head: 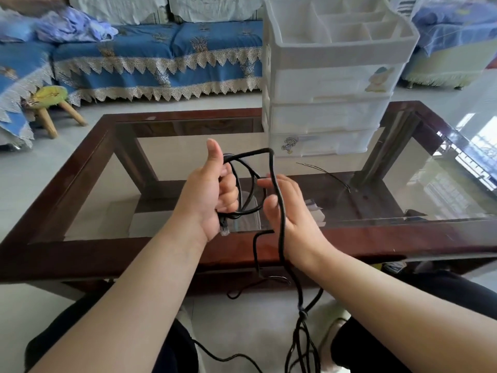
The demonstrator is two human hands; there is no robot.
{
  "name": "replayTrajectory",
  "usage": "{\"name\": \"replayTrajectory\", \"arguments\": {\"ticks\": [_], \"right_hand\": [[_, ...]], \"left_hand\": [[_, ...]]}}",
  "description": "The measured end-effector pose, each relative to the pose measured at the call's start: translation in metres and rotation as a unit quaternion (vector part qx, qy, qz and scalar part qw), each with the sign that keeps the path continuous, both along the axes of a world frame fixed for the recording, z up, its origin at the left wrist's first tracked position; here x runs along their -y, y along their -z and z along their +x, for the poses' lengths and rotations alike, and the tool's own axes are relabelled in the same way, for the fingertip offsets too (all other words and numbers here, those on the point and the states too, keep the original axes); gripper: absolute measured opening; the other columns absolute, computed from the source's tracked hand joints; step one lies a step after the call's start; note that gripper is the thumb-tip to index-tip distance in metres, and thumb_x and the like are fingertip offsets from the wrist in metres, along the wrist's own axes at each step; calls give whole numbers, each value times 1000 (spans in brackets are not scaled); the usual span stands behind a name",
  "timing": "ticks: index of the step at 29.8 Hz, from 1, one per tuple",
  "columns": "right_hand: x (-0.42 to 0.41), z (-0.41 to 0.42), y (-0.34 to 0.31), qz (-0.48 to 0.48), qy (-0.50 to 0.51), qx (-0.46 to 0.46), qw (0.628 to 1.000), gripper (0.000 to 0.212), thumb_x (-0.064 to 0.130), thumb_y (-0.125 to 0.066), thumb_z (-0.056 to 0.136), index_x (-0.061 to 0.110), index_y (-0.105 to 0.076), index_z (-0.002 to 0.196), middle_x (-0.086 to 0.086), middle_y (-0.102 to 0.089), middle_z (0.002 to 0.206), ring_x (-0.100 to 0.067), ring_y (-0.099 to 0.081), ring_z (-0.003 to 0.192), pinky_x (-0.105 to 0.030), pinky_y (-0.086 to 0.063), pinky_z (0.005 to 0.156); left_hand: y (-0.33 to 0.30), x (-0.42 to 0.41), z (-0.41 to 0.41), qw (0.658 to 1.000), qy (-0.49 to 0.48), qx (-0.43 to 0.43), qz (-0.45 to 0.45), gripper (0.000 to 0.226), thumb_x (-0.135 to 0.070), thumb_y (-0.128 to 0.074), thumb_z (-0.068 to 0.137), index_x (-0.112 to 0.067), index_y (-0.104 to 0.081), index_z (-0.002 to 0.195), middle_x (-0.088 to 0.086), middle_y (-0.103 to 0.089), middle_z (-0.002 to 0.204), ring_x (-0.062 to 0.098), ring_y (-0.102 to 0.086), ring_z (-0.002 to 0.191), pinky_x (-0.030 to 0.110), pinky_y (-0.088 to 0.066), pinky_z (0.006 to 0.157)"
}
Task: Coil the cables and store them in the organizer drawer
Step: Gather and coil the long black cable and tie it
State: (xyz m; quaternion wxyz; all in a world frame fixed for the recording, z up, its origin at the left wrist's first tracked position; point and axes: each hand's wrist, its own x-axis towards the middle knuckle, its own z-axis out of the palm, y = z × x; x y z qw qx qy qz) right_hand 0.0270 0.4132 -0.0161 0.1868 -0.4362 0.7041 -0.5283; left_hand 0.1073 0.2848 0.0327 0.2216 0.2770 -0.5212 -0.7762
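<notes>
Behind, organizer (330, 84) on glass table (443, 184).

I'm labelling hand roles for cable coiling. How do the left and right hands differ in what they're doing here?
The left hand grips the coiled loops of the black cable, fingers curled and thumb up; the right hand is open, the strand only running across its palm. The left holds the plug end; the right guides the trailing length. Both are raised above the glass table.

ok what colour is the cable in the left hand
Black, with a clear plug at its end; the cable shows best in the head view.
</notes>
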Motion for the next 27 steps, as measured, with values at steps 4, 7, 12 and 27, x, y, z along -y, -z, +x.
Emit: {"name": "replayTrajectory", "arguments": {"ticks": [4,7,12,27], "right_hand": [[1,9,-19,-125,6,122,985,31,30,-36,102,12,-61,110,1,-67,108,-9,-64,97,-22,-50,85],[2,-1,-36,-104,-86,422,897,30,25,-35,101,5,-51,116,-14,-68,82,-25,-63,55,-32,-54,52],[-2,-23,-50,42,-171,266,948,41,45,-52,90,14,-57,115,-6,-61,70,-17,-53,49,-27,-44,49],[17,-39,-11,76,-45,322,943,81,80,-60,63,19,-65,116,1,-69,106,-20,-67,98,-48,-48,97]], "left_hand": [[3,-4,-3,995,-36,49,-81,55,-75,-30,75,-22,-30,61,-6,-22,48,10,-15,41,25,-15,42],[5,-3,-4,984,-38,77,-153,55,-76,-27,69,-22,-29,62,-3,-23,48,11,-18,39,25,-19,42],[17,7,-7,954,-47,142,-259,57,-66,-26,87,-15,-45,70,1,-46,44,8,-34,30,19,-31,36],[7,10,1,978,179,-15,110,62,-57,-24,98,-16,-41,54,-5,-22,31,5,-16,22,18,-10,31]]}}
